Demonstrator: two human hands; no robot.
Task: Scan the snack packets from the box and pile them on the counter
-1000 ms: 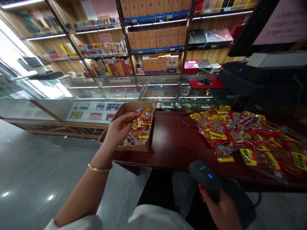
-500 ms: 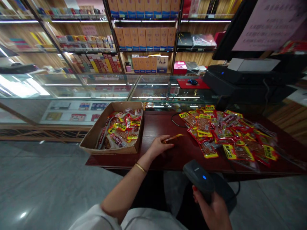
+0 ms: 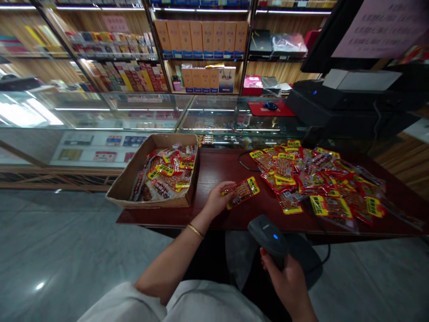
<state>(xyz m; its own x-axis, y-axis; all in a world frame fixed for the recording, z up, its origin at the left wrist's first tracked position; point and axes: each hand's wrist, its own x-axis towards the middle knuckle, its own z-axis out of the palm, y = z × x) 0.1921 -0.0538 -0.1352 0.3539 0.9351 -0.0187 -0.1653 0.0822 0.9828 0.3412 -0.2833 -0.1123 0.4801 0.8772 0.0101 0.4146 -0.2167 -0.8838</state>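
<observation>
My left hand [image 3: 218, 197] grips a snack packet [image 3: 244, 191] by its left end, over the dark red table. The packet is red and yellow with a clear window, and its broad face is turned up. My right hand [image 3: 288, 278] is wrapped round the handle of a black barcode scanner [image 3: 268, 237], whose blue light is on. The scanner's head points toward the packet, a short way apart from it. To the left stands an open cardboard box [image 3: 123, 187] with many similar packets inside. A loose pile of packets [image 3: 313, 176] lies on the right.
Behind the table runs a glass display counter [image 3: 214, 105] with a mouse [image 3: 270, 106] on a red mat. A monitor [image 3: 321, 44] and black machine [image 3: 335, 109] stand at the right. The scanner's cable [image 3: 330, 251] hangs by the table's front edge.
My left hand has turned the packet from nearly edge-on to show its broad face. The scanner in my right hand has shifted slightly left and up. The camera view has tilted down a little.
</observation>
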